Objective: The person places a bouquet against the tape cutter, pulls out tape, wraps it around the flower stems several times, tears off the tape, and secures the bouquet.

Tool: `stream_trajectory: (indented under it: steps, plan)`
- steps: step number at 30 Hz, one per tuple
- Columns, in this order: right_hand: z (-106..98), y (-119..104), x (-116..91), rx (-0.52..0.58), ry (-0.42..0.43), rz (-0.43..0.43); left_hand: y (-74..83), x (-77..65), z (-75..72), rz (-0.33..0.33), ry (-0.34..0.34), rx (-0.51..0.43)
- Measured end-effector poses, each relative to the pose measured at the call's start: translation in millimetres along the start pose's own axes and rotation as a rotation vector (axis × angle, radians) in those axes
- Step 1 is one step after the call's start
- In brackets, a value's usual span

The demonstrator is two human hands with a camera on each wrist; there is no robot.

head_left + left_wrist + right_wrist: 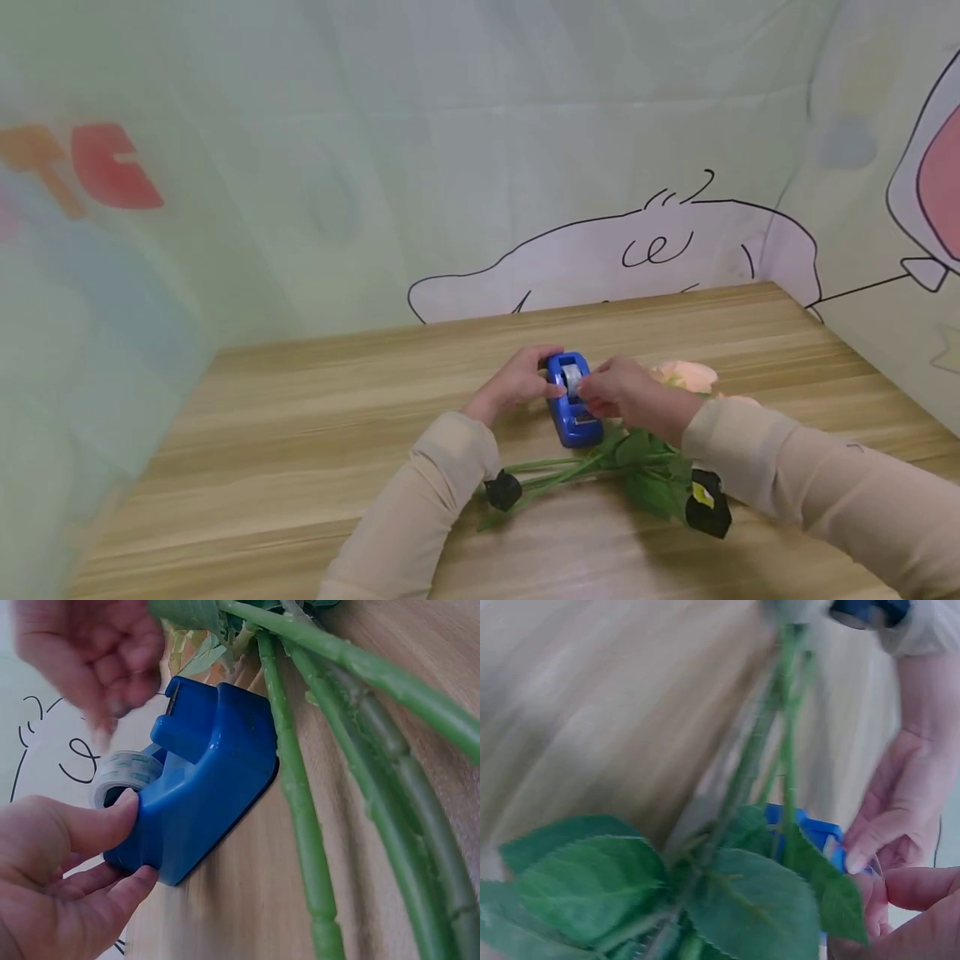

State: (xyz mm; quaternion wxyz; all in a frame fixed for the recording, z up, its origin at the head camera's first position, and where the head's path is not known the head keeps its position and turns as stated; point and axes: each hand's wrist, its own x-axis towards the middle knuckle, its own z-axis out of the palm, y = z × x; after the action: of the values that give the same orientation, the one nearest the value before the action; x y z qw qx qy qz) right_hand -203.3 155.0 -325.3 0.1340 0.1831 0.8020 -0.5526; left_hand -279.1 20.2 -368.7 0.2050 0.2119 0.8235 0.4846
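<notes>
A blue tape dispenser (576, 427) sits on the wooden table with a roll of clear tape (127, 777) in it. My left hand (521, 380) grips its rear end, thumb beside the roll and fingers against the body. Close to the roll on the other side is my right hand (626, 390), with bent fingers and its thumb and forefinger drawn together. Whether these fingertips pinch the tape's end cannot be made out. Green flower stems (300, 817) lie beside the dispenser, apart from both hands. Leaves (750, 900) partly hide the dispenser in the right wrist view.
Pale peach flower heads (686, 375) lie beyond the right forearm, partly covered by it. A black device (503, 491) is at the left wrist and another black device (708, 505) at the right. A printed cloth backdrop (360, 208) borders the wooden table (315, 417).
</notes>
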Motion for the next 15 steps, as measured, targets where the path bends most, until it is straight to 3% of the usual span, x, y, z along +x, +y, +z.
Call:
stream_trajectory:
  steps: [6,15]
  plan:
    - [-1.8,-2.3,-0.3,0.158,-0.054,0.045,-1.1,-1.5,2.0,-0.007,0.003,0.008]
    - [-9.9,-11.7,-8.0,0.164,-0.113,0.064,1.2,-0.5,1.5,-0.005,0.001,0.032]
